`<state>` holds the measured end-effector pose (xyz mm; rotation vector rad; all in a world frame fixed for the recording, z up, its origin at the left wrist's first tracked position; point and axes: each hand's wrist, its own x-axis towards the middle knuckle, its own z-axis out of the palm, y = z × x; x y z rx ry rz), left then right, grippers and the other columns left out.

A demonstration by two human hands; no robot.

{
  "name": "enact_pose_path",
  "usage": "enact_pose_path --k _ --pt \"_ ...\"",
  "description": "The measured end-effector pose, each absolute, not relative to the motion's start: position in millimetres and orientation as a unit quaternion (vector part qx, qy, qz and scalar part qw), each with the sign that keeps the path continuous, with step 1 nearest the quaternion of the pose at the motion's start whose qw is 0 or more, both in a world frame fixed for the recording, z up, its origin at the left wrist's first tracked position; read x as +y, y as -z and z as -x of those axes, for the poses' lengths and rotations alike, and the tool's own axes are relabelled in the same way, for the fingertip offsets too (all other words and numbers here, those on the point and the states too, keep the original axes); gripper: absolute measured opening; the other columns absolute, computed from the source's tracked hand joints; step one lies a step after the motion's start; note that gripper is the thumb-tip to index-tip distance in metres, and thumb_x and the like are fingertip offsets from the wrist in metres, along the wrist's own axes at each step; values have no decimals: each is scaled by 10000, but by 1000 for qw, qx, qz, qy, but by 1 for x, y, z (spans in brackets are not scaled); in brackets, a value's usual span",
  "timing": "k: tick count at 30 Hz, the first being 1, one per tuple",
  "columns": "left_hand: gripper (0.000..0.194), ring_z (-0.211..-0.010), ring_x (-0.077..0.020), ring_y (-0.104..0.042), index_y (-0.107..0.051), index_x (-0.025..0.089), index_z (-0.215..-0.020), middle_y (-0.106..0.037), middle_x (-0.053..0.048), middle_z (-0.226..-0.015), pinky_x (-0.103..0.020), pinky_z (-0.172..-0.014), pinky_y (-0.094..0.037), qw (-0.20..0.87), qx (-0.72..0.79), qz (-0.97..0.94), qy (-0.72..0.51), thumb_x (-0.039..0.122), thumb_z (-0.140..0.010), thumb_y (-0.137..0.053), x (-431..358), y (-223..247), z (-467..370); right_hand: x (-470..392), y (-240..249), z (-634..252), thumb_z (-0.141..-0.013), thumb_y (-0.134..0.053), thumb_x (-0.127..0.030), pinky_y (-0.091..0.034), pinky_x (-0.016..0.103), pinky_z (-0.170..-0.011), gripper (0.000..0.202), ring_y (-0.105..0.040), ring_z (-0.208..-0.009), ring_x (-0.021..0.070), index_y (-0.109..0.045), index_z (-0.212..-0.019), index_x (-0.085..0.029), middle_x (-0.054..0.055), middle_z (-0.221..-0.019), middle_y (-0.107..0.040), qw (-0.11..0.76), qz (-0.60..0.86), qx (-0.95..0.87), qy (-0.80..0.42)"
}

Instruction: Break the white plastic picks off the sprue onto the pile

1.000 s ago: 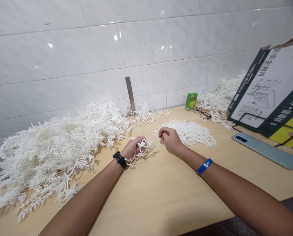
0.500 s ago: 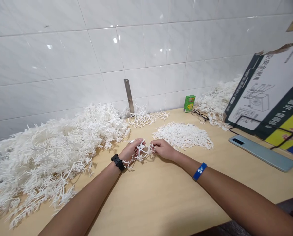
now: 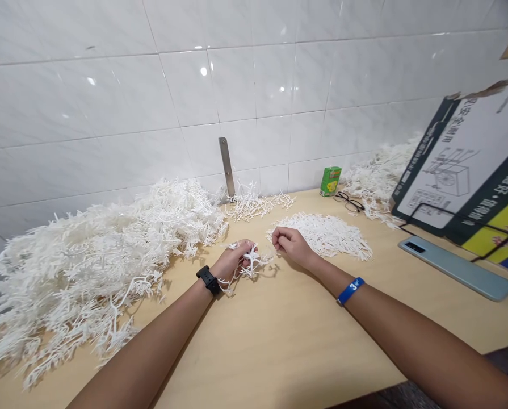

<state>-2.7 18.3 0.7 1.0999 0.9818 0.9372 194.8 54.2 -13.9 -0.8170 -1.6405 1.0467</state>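
Note:
My left hand (image 3: 231,260), with a black watch on its wrist, is closed around a white branching plastic sprig (image 3: 252,264). Thin forked ends of the sprig stick out past the fingers and hang beside the wrist. My right hand (image 3: 294,246) is closed in a pinch to the right of the sprig, apart from it. What its fingertips hold, if anything, is hidden. Just behind that hand lies a flat heap of small white plastic pieces (image 3: 332,236). A large tangled pile of white branching sprigs (image 3: 104,261) covers the left side of the table.
By the tiled wall lie a small cluster of stripped white stems (image 3: 254,204), a metal strip (image 3: 226,165), a green box (image 3: 330,182) and eyeglasses (image 3: 348,201). Another white pile (image 3: 375,173) sits behind a printed carton (image 3: 453,165). A phone (image 3: 456,268) lies at right.
My right hand has pulled away from the sprig, rightward and up to the edge of the small-piece heap. My left hand still grips the sprig. The view has shifted slightly.

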Motion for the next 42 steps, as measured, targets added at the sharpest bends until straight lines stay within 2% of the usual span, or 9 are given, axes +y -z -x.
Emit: enact_pose_path --k 3,6,10,15,21,26,31,37,42 --pt "367 -447 -32 -367 -579 164 -899 -541 30 -663 -180 -439 -269 616 411 -525 -420 420 -689 -736 13 -2 -3 47 12 -189 -781 -438 -201 -311 229 -498 120 -396 -510 98 -546 -832 -186 -40 -592 -496 500 340 -667 -436" --pt "373 -482 -56 -392 -567 182 -995 -515 43 -632 -189 -479 -313 583 414 -571 -403 395 -721 -705 10 -1 -6 42 10 -185 -837 -478 -263 -343 236 -543 111 -431 -560 104 -551 -855 -181 -35 -629 -502 482 339 -696 -410" --pt "366 -546 -80 -445 -565 195 -1032 -543 34 -687 -205 -543 -361 525 418 -626 -396 397 -750 -680 8 1 -5 38 6 -183 -844 -531 -302 -368 243 -598 151 -488 -649 119 -597 -825 -168 -7 -703 -555 442 336 -750 -360" --pt "349 -662 -102 -496 -584 172 -975 -595 -11 -841 -220 -626 -392 479 406 -665 -404 433 -761 -677 9 1 -3 36 5 -180 -804 -592 -246 -392 248 -640 116 -539 -716 133 -660 -848 -164 32 -828 -635 408 335 -788 -316" --pt "371 -627 -105 -482 -591 161 -948 -576 -2 -751 -222 -600 -382 490 409 -662 -392 468 -758 -675 11 3 -4 38 8 -180 -824 -549 -246 -385 239 -616 125 -527 -681 122 -637 -846 -159 20 -794 -624 393 351 -799 -290" --pt "369 -591 -92 -460 -584 157 -893 -543 14 -692 -213 -562 -369 477 434 -633 -428 471 -733 -693 12 4 -6 40 11 -181 -793 -558 -233 -357 224 -576 86 -484 -622 106 -594 -814 -158 -11 -708 -575 389 362 -794 -296" --pt "384 -562 -86 -485 -549 178 -940 -543 29 -696 -208 -528 -384 535 436 -583 -428 404 -688 -730 12 3 -6 43 14 -183 -817 -534 -257 -350 229 -585 109 -476 -631 107 -589 -817 -163 -12 -709 -564 386 372 -792 -293" --pt "393 -574 -84 -510 -558 179 -980 -566 22 -741 -210 -535 -400 555 413 -591 -415 342 -672 -742 13 4 -4 42 14 -182 -847 -507 -308 -331 231 -587 158 -446 -642 108 -560 -810 -164 -16 -710 -531 387 377 -769 -340" --pt "429 -573 -78 -495 -559 168 -979 -556 31 -699 -205 -544 -389 547 412 -592 -425 412 -683 -751 14 5 -3 43 15 -182 -856 -516 -373 -328 230 -577 214 -424 -627 106 -537 -825 -163 -25 -684 -488 390 338 -748 -418"
